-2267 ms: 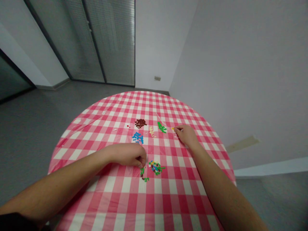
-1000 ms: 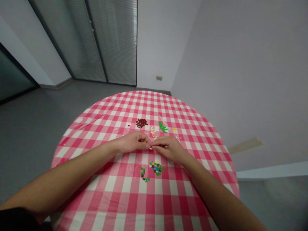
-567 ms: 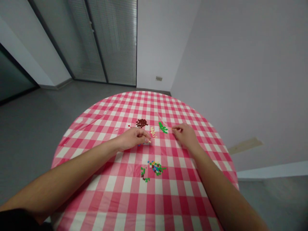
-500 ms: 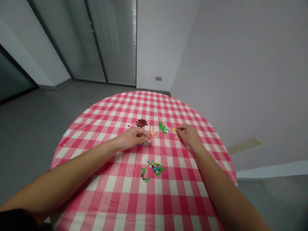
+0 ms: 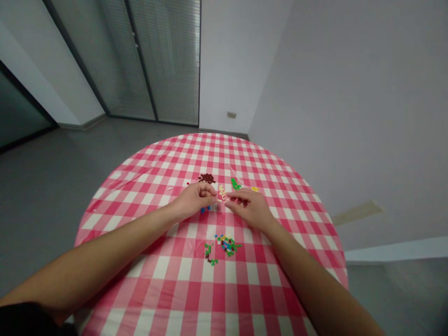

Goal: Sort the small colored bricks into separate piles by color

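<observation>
Over the middle of the table, my left hand [image 5: 196, 199] hovers with its thumb and curled fingers slightly apart, and no piece shows in them. Facing it, my right hand [image 5: 252, 207] has thumb and fingers parted beside the small cream pieces [image 5: 221, 191]. Those cream pieces lie between the two hands. Several blue pieces [image 5: 205, 210] peek out from under my left hand, which partly hides them. Just beyond my right hand are green pieces [image 5: 235, 184], partly covered, and a few yellow pieces [image 5: 255, 189]. A dark brown pile [image 5: 207, 178] sits behind my left hand.
Nearer to me lies a mixed pile of coloured pieces [image 5: 228, 245], with a loose line of green and brown pieces [image 5: 208, 253] at its left. A red-and-white checked cloth [image 5: 175, 289] covers the round table. One red piece [image 5: 188, 183] lies left of the brown pile.
My right hand has moved left from the yellow pieces to the cream ones, its fingers now apart. My left hand has stayed nearly in place; the cream piece at its fingertips no longer shows there.
</observation>
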The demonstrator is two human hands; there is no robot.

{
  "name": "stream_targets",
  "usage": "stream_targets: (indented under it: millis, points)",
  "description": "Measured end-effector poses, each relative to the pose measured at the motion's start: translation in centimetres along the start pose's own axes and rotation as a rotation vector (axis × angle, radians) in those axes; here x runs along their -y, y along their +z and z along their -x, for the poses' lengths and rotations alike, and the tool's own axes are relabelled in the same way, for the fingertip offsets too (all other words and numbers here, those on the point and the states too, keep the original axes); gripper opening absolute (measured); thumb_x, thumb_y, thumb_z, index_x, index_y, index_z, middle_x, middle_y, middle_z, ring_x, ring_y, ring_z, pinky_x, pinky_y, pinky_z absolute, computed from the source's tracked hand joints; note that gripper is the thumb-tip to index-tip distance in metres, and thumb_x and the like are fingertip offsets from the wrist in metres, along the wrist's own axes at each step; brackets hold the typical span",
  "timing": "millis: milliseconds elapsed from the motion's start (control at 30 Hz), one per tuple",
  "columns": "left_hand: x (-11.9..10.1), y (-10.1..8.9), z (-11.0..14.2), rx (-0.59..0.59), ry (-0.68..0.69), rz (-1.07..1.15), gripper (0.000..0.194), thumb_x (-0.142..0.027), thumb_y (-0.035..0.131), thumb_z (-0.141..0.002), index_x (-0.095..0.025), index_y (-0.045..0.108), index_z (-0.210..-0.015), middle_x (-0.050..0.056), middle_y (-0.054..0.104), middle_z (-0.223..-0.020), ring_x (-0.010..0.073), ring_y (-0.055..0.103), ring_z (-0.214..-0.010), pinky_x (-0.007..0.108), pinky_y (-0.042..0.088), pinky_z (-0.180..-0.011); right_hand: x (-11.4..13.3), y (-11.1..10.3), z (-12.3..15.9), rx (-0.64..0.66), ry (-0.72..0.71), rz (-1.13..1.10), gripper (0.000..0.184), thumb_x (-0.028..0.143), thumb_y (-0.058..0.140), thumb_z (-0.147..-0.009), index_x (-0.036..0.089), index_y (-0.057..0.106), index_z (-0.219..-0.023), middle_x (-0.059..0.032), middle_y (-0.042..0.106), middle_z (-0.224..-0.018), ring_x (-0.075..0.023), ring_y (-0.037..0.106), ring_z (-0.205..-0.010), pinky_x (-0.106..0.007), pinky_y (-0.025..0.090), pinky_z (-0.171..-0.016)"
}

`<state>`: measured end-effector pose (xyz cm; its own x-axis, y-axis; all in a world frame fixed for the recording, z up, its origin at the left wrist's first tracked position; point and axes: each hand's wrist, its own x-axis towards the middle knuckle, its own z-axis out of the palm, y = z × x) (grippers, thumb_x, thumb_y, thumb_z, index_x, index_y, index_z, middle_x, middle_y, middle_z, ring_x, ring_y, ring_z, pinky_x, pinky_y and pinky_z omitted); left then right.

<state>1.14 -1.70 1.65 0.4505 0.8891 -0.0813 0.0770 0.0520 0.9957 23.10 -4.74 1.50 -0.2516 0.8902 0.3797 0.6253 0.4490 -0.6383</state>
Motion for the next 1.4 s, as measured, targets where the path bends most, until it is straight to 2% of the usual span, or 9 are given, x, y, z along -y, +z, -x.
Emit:
stream_targets:
  millis: [167, 400, 467, 533, 667, 1000, 1067, 1233, 1400]
  points:
    - [0.4, 0.6, 0.1, -0.020, 0.035, -0.013, 0.018, -0.022, 0.072, -0.072, -0.016, 0.056, -0.078, -0.004, 0.059, -0.063, 0.0089, 0.053, -0.056, 0.022, 0.039, -0.057, 1.8, 2.3, 0.5, 0.037, -0.059, -0.088, 0.012, 0.024, 0.064, -0.088, 0.021, 0.075, -0.085, -0.0030, 0.074, -0.078, -0.0151, 0.064, -0.069, -0.027, 0.048, -0.065]
    - [0.7, 0.4, 0.3, 0.011, 0.150, -0.251, 0.010, -0.025, 0.065, -0.082, -0.017, 0.059, -0.083, -0.002, 0.063, -0.067, 0.0121, 0.058, -0.061, 0.024, 0.042, -0.059, 0.9, 1.6, 0.2, 0.059, -0.037, -0.014, 0.014, 0.020, 0.061, -0.090, 0.020, 0.075, -0.086, -0.0051, 0.075, -0.086, -0.0172, 0.066, -0.079, -0.029, 0.049, -0.074]
    - [0.3, 0.2, 0.7, 0.107, 0.194, -0.454, 0.005, -0.021, 0.064, -0.083, -0.016, 0.065, -0.084, 0.002, 0.068, -0.075, 0.0140, 0.061, -0.068, 0.026, 0.044, -0.065, 0.2, 1.6, 0.0, 0.056, 0.008, 0.109, 0.014, 0.019, 0.062, -0.089, 0.020, 0.075, -0.086, -0.0063, 0.074, -0.088, -0.0192, 0.065, -0.083, -0.031, 0.048, -0.079]
    - [-0.2, 0.1, 1.2, 0.314, 0.234, -0.635, 0.007, -0.019, 0.067, -0.082, -0.017, 0.072, -0.086, 0.004, 0.071, -0.084, 0.0160, 0.063, -0.075, 0.027, 0.045, -0.071, -0.7, 1.6, -0.1, 0.064, 0.051, 0.241, 0.015, 0.020, 0.061, -0.090, 0.020, 0.076, -0.089, -0.0076, 0.072, -0.088, -0.0210, 0.064, -0.086, -0.033, 0.047, -0.080]
    - [-0.7, 0.6, 2.1, 0.643, 0.327, -0.765, 0.018, -0.018, 0.075, -0.079, -0.018, 0.075, -0.097, 0.006, 0.072, -0.092, 0.0180, 0.065, -0.083, 0.026, 0.045, -0.074, -1.7, 1.7, -0.1, 0.127, 0.078, 0.380, 0.023, 0.025, 0.055, -0.095, 0.020, 0.077, -0.099, -0.0103, 0.068, -0.091, -0.0228, 0.061, -0.090, -0.033, 0.046, -0.080]
    - [0.3, 0.4, 1.6, 0.715, 0.357, -0.766, 0.011, -0.014, 0.067, -0.086, -0.019, 0.076, -0.089, 0.005, 0.074, -0.086, 0.0167, 0.066, -0.080, 0.024, 0.045, -0.075, -1.1, 1.4, 0.0, 0.063, 0.101, 0.296, 0.024, 0.023, 0.055, -0.093, 0.018, 0.075, -0.104, -0.0101, 0.069, -0.092, -0.0222, 0.062, -0.089, -0.033, 0.047, -0.079]
    - [0.2, 0.2, 1.5, 0.727, 0.375, -0.759, 0.014, -0.013, 0.065, -0.087, -0.020, 0.076, -0.091, 0.005, 0.074, -0.088, 0.0169, 0.066, -0.081, 0.025, 0.046, -0.077, -0.5, 0.9, 0.0, 0.138, 0.061, 0.184, 0.020, 0.019, 0.059, -0.089, 0.018, 0.077, -0.099, -0.0085, 0.072, -0.091, -0.0207, 0.064, -0.086, -0.031, 0.047, -0.078]
    - [0.2, 0.2, 1.6, 0.746, 0.415, -0.755, 0.015, -0.009, 0.065, -0.084, -0.019, 0.075, -0.090, 0.006, 0.073, -0.089, 0.0181, 0.065, -0.084, 0.026, 0.046, -0.078, 1.4, 0.0, 0.7, 0.607, -0.043, -0.119, 0.019, 0.013, 0.062, -0.081, 0.020, 0.079, -0.088, -0.0025, 0.075, -0.079, -0.0147, 0.065, -0.068, -0.023, 0.047, -0.063]
    - [-0.3, -0.1, 1.6, 0.702, 0.411, -0.771, 0.018, -0.007, 0.061, -0.082, -0.020, 0.074, -0.080, 0.003, 0.072, -0.082, 0.0160, 0.063, -0.077, 0.025, 0.045, -0.075, 2.3, 0.5, 1.2, 0.696, -0.040, -0.134, 0.023, 0.012, 0.062, -0.078, 0.021, 0.080, -0.088, -0.0020, 0.075, -0.079, -0.0143, 0.065, -0.065, -0.022, 0.045, -0.060]
